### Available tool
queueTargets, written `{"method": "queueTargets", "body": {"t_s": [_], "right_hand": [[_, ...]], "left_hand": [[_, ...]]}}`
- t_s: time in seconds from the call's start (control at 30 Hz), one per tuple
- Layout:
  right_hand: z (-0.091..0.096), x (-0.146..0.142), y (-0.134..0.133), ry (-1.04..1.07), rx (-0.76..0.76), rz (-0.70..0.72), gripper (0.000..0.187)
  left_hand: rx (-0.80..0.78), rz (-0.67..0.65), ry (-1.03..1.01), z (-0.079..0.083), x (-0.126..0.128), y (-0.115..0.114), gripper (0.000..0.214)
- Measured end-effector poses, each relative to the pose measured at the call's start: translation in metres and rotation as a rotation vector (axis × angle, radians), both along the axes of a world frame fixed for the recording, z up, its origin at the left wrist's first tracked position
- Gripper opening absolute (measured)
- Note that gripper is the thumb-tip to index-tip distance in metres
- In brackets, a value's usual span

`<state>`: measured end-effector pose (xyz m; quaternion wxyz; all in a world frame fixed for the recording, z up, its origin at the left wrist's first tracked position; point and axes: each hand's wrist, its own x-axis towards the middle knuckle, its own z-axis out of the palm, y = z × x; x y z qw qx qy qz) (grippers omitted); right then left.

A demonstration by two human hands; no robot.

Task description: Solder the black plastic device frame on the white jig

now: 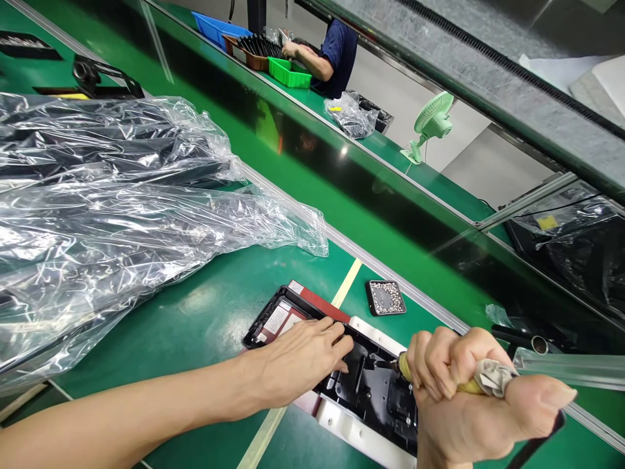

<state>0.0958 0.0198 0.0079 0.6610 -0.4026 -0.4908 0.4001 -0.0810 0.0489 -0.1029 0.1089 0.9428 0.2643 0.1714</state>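
A long black plastic housing [362, 366] lies with its inside facing up, held between white blocks [336, 422] on a dark red base [319, 301]. My left hand [297, 358] lies across the housing, its fingers bent down into it and gripping it; the fingertips are partly hidden. In my right fist [454, 378] is a screwdriver [405, 367] with a yellowish handle and whitish wrapping at its end. Its dark shaft points left into the housing, and I cannot make out what the tip touches. A small black tray [385, 298] of screws sits just beyond the housing.
Clear plastic sheeting [161, 215] over dark parts covers the left of the green bench. A metal-edged green conveyor [312, 176] runs diagonally behind. Across it are a co-worker's arm [312, 62], a green bin [289, 73] and a small fan [432, 120]. A metal tube [537, 344] lies at right.
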Motion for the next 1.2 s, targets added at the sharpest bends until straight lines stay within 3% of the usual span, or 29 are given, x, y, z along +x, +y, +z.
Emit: {"method": "queueTargets", "body": {"t_s": [1.2], "right_hand": [[-0.001, -0.0003, 0.0005, 0.015, -0.021, -0.005, 0.075]], "left_hand": [[-0.036, 0.007, 0.025, 0.0035, -0.0002, -0.0001, 0.023]]}}
